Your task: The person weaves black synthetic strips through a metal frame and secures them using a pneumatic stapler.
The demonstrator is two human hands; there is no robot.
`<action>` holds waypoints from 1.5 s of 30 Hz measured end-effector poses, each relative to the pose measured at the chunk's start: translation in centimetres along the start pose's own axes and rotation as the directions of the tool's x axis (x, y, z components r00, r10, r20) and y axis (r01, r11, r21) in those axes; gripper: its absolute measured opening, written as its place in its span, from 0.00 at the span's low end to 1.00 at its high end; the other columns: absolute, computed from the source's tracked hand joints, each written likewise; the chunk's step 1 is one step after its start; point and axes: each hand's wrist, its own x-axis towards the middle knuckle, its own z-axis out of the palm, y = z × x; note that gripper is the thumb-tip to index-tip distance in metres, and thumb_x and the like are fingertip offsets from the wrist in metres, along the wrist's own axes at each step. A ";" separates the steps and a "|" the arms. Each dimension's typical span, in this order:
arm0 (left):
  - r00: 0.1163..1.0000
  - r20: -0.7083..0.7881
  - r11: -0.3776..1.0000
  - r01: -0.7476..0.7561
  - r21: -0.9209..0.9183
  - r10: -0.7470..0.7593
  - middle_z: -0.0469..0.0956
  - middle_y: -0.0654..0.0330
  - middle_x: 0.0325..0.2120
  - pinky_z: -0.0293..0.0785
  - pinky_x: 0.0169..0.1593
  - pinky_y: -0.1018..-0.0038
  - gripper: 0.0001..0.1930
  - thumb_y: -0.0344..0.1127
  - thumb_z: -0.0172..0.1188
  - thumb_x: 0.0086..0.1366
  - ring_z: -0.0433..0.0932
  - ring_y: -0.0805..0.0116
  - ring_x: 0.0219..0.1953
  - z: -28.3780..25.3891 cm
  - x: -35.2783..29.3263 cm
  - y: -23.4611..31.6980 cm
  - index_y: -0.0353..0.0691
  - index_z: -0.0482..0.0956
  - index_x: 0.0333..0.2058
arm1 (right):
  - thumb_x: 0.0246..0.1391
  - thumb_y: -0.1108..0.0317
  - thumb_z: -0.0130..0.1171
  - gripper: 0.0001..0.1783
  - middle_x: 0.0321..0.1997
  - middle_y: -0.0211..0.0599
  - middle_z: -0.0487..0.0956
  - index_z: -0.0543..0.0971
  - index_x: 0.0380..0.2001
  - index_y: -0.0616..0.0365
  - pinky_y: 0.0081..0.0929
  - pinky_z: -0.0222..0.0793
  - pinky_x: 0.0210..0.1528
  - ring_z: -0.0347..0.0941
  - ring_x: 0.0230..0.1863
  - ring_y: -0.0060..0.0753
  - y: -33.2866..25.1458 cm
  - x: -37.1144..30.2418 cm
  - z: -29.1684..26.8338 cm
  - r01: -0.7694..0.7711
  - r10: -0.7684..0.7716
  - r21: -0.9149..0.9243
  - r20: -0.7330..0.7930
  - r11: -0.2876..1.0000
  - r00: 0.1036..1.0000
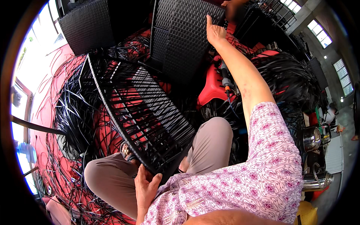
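Observation:
A partly woven black furniture frame leans across my lap, with dark flat strips strung between its curved sides. My left hand grips its near corner, thumb on top and the other fingers partly hidden by the edge. My right arm reaches far forward and up. At its end, my right hand holds nothing; the index finger is stretched out and the others are curled. It overlaps the right edge of a tall woven black panel in the view; whether they touch I cannot tell.
Loose black strips cover much of the red floor. Right of the frame stands a red plastic stool with a power tool on it. Another person is beyond my right hand. Metal pots stand at the right.

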 end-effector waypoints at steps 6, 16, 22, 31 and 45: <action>1.000 0.019 1.000 0.016 0.020 -0.016 0.71 0.62 0.19 0.65 0.27 0.74 0.17 0.30 0.67 0.57 0.67 0.75 0.22 -0.2 0.1 0.0 0.32 0.73 0.43 | 0.62 0.74 0.53 0.46 0.32 0.46 0.86 0.43 0.78 0.54 0.37 0.78 0.31 0.83 0.29 0.39 0.6 1.0 0.9 -0.039 0.042 -0.075 0.027 0.996 0.999; 0.999 0.010 0.999 0.034 0.009 -0.035 0.71 0.63 0.20 0.65 0.28 0.74 0.17 0.29 0.66 0.57 0.66 0.76 0.22 -0.2 0.0 0.8 0.32 0.73 0.43 | 0.62 0.73 0.54 0.47 0.29 0.41 0.85 0.41 0.78 0.59 0.32 0.71 0.23 0.79 0.23 0.36 0.0 1.7 0.4 -0.028 0.037 -0.121 0.072 0.992 0.997; 0.999 0.013 0.999 0.034 0.013 -0.034 0.71 0.63 0.20 0.65 0.27 0.74 0.17 0.29 0.66 0.57 0.67 0.76 0.22 -0.3 0.0 0.2 0.32 0.73 0.44 | 0.64 0.73 0.52 0.45 0.33 0.46 0.85 0.42 0.78 0.58 0.38 0.78 0.31 0.83 0.29 0.39 -0.4 0.4 0.1 -0.029 0.036 -0.076 0.087 0.997 0.996; 0.999 0.015 0.999 0.033 0.000 -0.033 0.71 0.63 0.20 0.66 0.27 0.75 0.18 0.30 0.66 0.56 0.68 0.76 0.22 -0.3 0.1 -0.1 0.32 0.74 0.45 | 0.65 0.73 0.51 0.44 0.30 0.43 0.84 0.42 0.78 0.57 0.34 0.76 0.28 0.81 0.27 0.37 -0.8 0.8 1.2 -0.039 0.054 -0.086 0.175 0.995 0.983; 0.999 0.004 0.998 0.054 -0.022 -0.054 0.73 0.63 0.20 0.67 0.28 0.75 0.20 0.29 0.66 0.55 0.69 0.75 0.22 0.1 0.4 -0.1 0.32 0.75 0.47 | 0.65 0.73 0.51 0.44 0.28 0.42 0.84 0.43 0.78 0.57 0.34 0.76 0.28 0.81 0.26 0.35 -1.6 0.9 3.6 -0.004 0.016 -0.068 0.168 0.998 0.986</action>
